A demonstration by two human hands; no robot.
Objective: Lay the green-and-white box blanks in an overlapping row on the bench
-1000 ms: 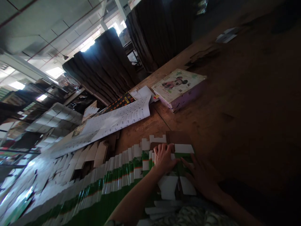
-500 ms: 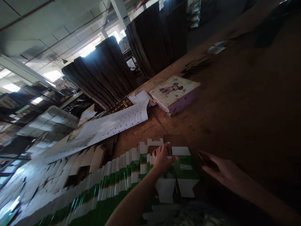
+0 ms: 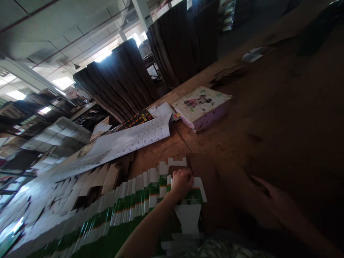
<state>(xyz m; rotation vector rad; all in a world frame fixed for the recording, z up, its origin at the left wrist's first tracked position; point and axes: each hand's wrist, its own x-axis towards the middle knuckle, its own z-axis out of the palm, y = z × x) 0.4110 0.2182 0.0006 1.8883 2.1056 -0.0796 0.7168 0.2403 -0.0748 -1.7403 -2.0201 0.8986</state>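
My left hand (image 3: pixel 182 182) is closed, its curled fingers on a flat green and white carton (image 3: pixel 195 196) at the end of a row of overlapping cartons (image 3: pixel 131 200). White flaps of that carton stick out to the right and below; my fingers hide part of it. Further right, over the dark side of the table, is my right hand (image 3: pixel 270 195). It is dim and blurred, with a gap between thumb and fingers, and nothing shows in it.
Brown cardboard (image 3: pixel 206 179) lies on the wooden table (image 3: pixel 161 152) right of the row. A purple-sided box with a cartoon mouse (image 3: pixel 201 104) stands further back, beside a long printed sheet (image 3: pixel 134 134). Tall dark stacks (image 3: pixel 118 79) rise behind the table.
A second green and white carton, right of my left hand, is gone from view there. My left hand has curled its fingers and shifted slightly left. My right hand has moved right.
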